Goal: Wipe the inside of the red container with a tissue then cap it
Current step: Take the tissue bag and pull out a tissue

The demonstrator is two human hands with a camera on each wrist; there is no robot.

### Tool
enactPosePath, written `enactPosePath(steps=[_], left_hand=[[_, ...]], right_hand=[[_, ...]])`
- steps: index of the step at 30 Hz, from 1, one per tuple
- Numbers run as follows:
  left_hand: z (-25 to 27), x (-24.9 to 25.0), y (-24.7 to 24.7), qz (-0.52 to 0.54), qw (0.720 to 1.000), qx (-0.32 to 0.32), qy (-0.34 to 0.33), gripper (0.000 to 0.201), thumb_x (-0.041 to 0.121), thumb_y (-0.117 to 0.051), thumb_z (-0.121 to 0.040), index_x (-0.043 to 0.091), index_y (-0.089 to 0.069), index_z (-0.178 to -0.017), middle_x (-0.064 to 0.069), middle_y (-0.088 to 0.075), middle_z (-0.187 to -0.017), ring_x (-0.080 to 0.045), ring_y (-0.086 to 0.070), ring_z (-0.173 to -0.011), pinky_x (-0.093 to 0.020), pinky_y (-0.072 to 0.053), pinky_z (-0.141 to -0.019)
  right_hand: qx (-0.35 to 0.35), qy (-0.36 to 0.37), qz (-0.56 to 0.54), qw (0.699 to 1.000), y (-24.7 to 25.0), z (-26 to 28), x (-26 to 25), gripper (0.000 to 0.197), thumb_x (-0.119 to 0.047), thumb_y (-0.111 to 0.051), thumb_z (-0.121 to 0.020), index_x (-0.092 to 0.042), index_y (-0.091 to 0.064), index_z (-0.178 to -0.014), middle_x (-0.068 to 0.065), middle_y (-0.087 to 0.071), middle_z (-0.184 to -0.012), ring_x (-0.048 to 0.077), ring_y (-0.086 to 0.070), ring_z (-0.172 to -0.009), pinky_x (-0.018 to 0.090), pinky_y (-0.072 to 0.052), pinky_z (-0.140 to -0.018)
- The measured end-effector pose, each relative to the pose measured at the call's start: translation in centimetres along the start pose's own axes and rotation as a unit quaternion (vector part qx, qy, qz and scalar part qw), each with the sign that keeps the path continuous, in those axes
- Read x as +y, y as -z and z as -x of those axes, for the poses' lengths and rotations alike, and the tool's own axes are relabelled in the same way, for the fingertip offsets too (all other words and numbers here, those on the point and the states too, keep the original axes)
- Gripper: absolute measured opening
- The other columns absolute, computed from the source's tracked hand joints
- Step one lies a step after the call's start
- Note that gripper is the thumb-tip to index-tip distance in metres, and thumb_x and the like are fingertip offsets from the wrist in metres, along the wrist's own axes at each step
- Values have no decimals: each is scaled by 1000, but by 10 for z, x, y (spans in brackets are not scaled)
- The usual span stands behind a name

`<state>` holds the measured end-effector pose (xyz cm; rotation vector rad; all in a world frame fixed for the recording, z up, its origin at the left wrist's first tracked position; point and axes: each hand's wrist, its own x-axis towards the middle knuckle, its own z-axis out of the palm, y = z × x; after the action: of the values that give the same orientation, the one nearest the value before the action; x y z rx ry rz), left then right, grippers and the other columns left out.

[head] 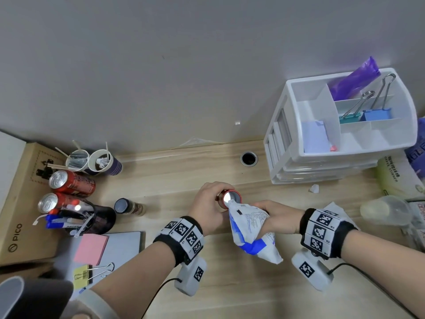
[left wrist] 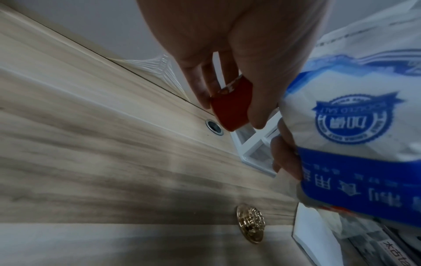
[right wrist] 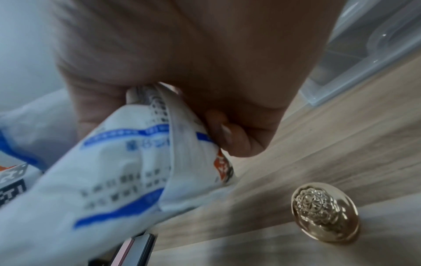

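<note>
**Bag tipped at the mouth of the red container**

The left hand (head: 208,204) gripped the red container (head: 230,200), fingers curled round its side, holding it above the wooden desk (head: 174,176), mouth tilted toward the person. The right hand (head: 279,218) clutched a white and blue bag (head: 249,229), whose upper corner touched the container's rim. A gold cap (right wrist: 325,213) lay on the desk near the right hand. A white drawer unit (head: 345,125) stood further back to the right.
</note>
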<state>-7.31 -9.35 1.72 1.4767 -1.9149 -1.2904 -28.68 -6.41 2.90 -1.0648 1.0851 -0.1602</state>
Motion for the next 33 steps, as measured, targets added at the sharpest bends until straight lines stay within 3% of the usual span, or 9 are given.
enactPosePath(steps=[3, 7, 11, 15, 21, 27, 33], left_hand=[[0, -1, 1, 0, 1000, -1, -1, 49, 27, -75, -61, 26, -67, -109, 11, -67, -106, -18, -56, -110, -44, -52, -95], [1, -4, 1, 4, 1000, 4, -6, 52, 41, -67, -57, 26, -68, -106, 24, -61, -99, -17, -56, -106, -43, -53, -93], [4, -9, -1, 7, 1000, 12, -4, 47, 44, -65, -58, 29, -67, -102, 21, -63, -98, -18, -57, -105, -43, -54, -91], [6, -14, -4, 14, 1000, 20, 7, 42, 30, -71, -61, 33, -64, -102, 24, -62, -97, -20, -58, -104, -46, -54, -91], [5, -19, -6, 2, 1000, 21, 12, 52, 11, -82, -60, 34, -62, -102, 28, -59, -96, -22, -60, -101, -47, -54, -90], [6, -22, -6, -16, 1000, 17, 6, 52, 10, -85, -57, 28, -66, -102, 26, -59, -95, -19, -56, -104, -45, -53, -90], [8, -24, -6, -23, 1000, 16, 0, 51, 9, -84, -59, 25, -67, -105, 21, -60, -97, -18, -55, -104, -44, -53, -91]], right_hand=[[-2, -16, 0, 1000, 0, -3, -3, 55, -16, -81, -59, -9, -63, -110, 6, -72, -100, 20, -70, -95, 43, -56, -87], [-9, -31, -8, 999, 1, -4, -11, 41, -10, -77, -62, -16, -67, -102, 0, -74, -92, 16, -72, -86, 32, -56, -73], [-5, -41, -2, 999, -1, -5, -16, 42, -13, -77, -61, -14, -68, -102, 0, -74, -89, 19, -72, -83, 36, -55, -75], [-12, -51, -3, 999, -1, -5, -19, 38, -13, -76, -64, -17, -70, -101, 2, -75, -92, 22, -73, -86, 39, -55, -79], [-21, -63, -5, 998, -1, -6, -22, 28, -15, -75, -64, -22, -72, -92, 5, -74, -91, 25, -71, -87, 39, -53, -80], [-28, -70, -8, 997, -1, -8, -21, 38, -12, -75, -65, -6, -68, -101, 10, -73, -93, 28, -70, -87, 42, -51, -79], [-30, -65, -11, 997, -2, -8, -21, 37, -10, -74, -66, -5, -67, -102, 6, -73, -90, 23, -71, -84, 32, -54, -72]])
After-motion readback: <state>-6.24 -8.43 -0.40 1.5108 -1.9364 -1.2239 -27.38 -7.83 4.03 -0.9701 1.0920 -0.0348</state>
